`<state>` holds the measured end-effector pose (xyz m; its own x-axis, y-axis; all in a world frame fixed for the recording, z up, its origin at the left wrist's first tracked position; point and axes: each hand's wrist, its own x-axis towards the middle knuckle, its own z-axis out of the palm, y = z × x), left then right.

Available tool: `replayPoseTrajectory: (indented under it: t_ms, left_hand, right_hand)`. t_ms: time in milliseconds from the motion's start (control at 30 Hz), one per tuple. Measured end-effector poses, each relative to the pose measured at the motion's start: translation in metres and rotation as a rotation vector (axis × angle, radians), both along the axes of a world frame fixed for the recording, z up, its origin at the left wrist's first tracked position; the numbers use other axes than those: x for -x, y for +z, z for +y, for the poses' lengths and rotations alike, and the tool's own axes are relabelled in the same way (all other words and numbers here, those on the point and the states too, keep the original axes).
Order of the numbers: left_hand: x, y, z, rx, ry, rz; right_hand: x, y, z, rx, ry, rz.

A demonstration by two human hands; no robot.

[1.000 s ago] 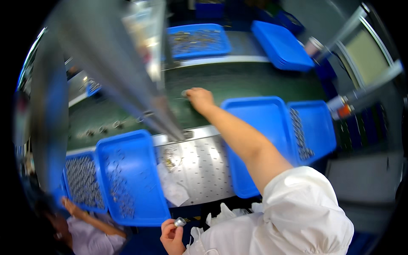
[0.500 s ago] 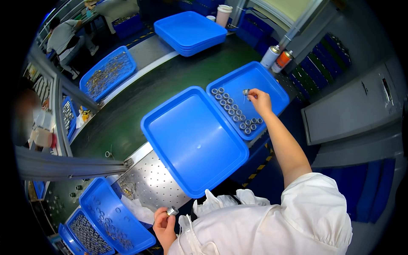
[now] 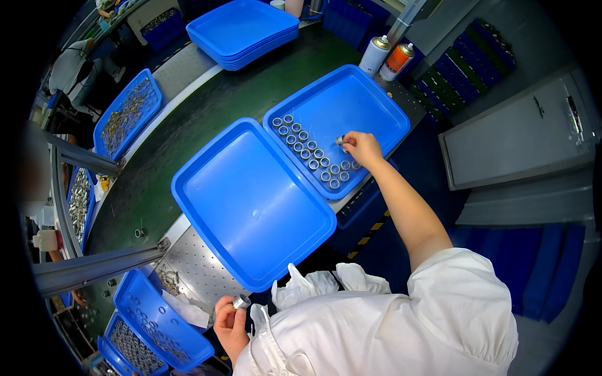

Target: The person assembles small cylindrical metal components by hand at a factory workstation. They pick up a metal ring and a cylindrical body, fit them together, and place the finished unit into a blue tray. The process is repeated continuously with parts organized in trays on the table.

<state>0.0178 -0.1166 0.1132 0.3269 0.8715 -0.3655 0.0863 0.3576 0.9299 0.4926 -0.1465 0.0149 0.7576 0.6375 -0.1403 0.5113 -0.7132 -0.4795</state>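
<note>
My right hand (image 3: 364, 149) is over a blue tray (image 3: 342, 100), pinching a short metal sleeve (image 3: 342, 140) just above the tray's bottom. To its left, several similar sleeves (image 3: 306, 154) stand on end in slanting rows along the tray's left and near sides. Low in the picture, in front of my body, my left hand (image 3: 231, 323) is closed around another metal sleeve (image 3: 242, 302), with a brass-coloured part at its lower end. A second blue tray (image 3: 257, 194) lies between my hands, its near right edge against the first tray.
Two spray cans (image 3: 375, 55) stand behind the right tray. A stack of blue trays (image 3: 241, 28) sits beyond the green belt (image 3: 207, 94). A metal rail (image 3: 100, 266) crosses at left, above trays of rings (image 3: 153, 307). A co-worker (image 3: 72, 69) is seated far left.
The whole view has shifted, so the trays appear farther left and higher. My right hand has lowered its sleeve closer to the standing rows. My left hand keeps its sleeve.
</note>
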Motion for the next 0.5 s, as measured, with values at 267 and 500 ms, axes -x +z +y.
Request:
replayPoseTrajectory:
  t_ms: [267,500]
  left_hand:
    - [-0.015,0.001,-0.003,0.007,-0.002,-0.009]
    - [-0.012,-0.001,-0.004,-0.035,-0.023,-0.044]
  right_hand:
    - [0.008,-0.01,-0.002,-0.052,0.049,0.065]
    - [0.021,-0.014,0.004,-0.031,0.081,0.048]
